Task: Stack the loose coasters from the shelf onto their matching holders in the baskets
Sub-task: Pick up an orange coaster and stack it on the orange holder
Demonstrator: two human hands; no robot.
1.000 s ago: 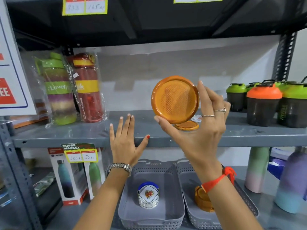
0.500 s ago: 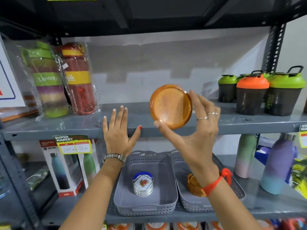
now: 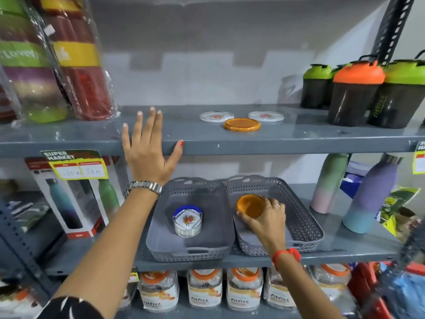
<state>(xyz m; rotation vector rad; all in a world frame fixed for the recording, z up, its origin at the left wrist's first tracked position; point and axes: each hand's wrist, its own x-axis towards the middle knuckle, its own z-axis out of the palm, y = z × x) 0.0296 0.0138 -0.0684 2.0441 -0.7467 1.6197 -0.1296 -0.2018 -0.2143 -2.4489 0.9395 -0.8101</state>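
Note:
My right hand (image 3: 264,221) grips a round orange coaster (image 3: 250,205) down inside the right grey basket (image 3: 308,217); the orange holder beneath is hidden by hand and coaster. The left grey basket (image 3: 161,229) contains a blue holder with white floral coasters (image 3: 187,222). On the upper shelf (image 3: 230,143) lie one loose orange coaster (image 3: 242,124) and two white floral coasters (image 3: 216,116) (image 3: 266,116) behind it. My left hand (image 3: 148,150) rests flat against the shelf's front edge, fingers spread, holding nothing.
Wrapped tall bottles (image 3: 76,58) stand at the shelf's left, shaker bottles (image 3: 355,93) at its right. Pastel flasks (image 3: 370,194) stand right of the baskets, boxed bottles (image 3: 69,192) to their left. Jars (image 3: 204,288) line the shelf below.
My right hand has carried the orange coaster down from in front of the upper shelf into the right basket. The view tilted downward. My left hand stayed on the shelf edge.

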